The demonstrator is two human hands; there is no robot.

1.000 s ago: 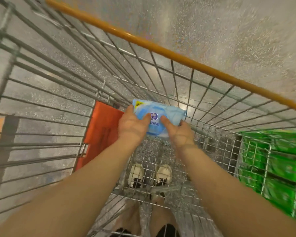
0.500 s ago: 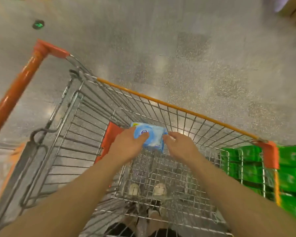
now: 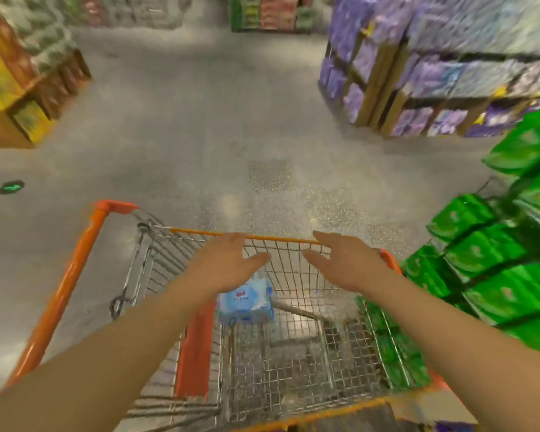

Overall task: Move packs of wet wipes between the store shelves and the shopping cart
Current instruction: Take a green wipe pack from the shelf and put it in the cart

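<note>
Neither grip holds anything: the left hand [image 3: 228,263] and right hand [image 3: 346,263] hover over the cart [image 3: 262,238] with fingers spread wide and loose. A moment ago both pinched the blue pack [image 3: 247,302]; now it lies apart from them, down inside the cart, beside the orange flap [image 3: 195,350]. That reads as a release just made, so one pack's move into the cart looks done. The cart shows only this single pack in its wire basket; the rest of the floor of it looks bare, though blur hides detail. Green packs [image 3: 480,257] crowd the shelf just right of the cart, purple ones [image 3: 418,76] farther off.
</note>
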